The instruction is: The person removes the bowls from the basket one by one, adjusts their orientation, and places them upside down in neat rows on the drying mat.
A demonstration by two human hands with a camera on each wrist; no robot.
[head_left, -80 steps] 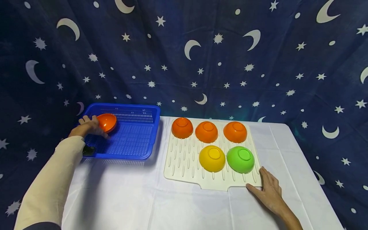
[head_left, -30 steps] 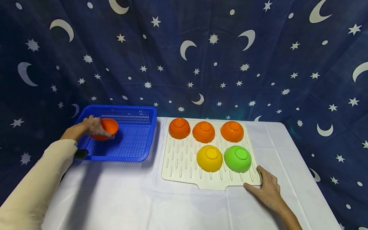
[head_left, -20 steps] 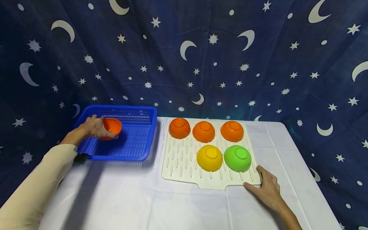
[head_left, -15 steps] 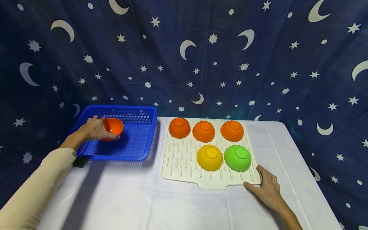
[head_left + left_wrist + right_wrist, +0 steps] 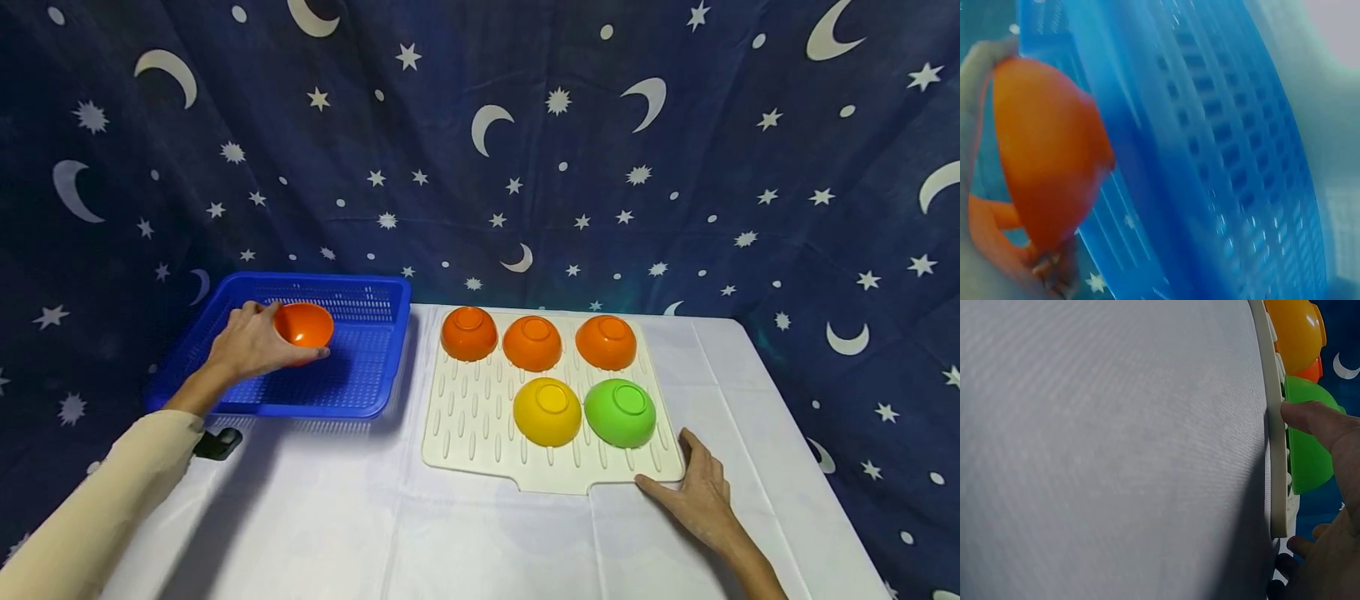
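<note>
My left hand (image 5: 251, 342) grips an orange bowl (image 5: 306, 323) by its side, thumb at the near edge, above the floor of the blue plastic basket (image 5: 386, 392). In the left wrist view, the orange bowl (image 5: 1047, 150) is held between thumb and fingers beside the basket's rim (image 5: 1141, 150). My right hand (image 5: 701, 496) rests at the near right corner of a cream draining board (image 5: 480, 450), its thumb on the front edge and its fingers spread along the right side. A green bowl (image 5: 624, 414) lies upside down closest to that hand; the right wrist view shows the thumb (image 5: 1313, 419) before it.
Also upside down on the board are a yellow bowl (image 5: 547, 412) and three orange bowls, left (image 5: 468, 335), middle (image 5: 532, 344) and right (image 5: 606, 343). A white cloth (image 5: 337, 517) covers the table. A dark blue star-and-moon curtain (image 5: 450, 125) hangs behind.
The left hand has taken hold of the orange bowl at the basket's left side and moved it rightwards and up. The right hand has stayed at the board's corner, its fingers shifting slightly.
</note>
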